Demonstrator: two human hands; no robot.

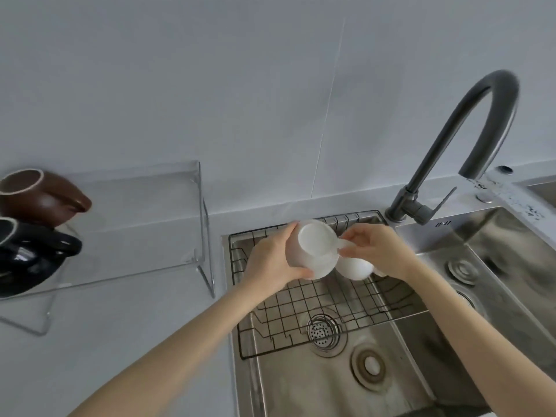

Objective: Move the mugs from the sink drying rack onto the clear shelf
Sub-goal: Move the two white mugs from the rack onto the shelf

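Observation:
A white mug is held above the black wire drying rack that sits in the sink. My left hand wraps around its body. My right hand pinches its handle. A second white mug lies on the rack just below and to the right, partly hidden by my right hand. The clear shelf stands on the counter at the left. A brown mug and a black mug rest on its left end.
A dark curved faucet rises behind the sink at the right. The steel sink has a drain strainer under the rack, and a second basin lies to the right. A pale wall stands behind.

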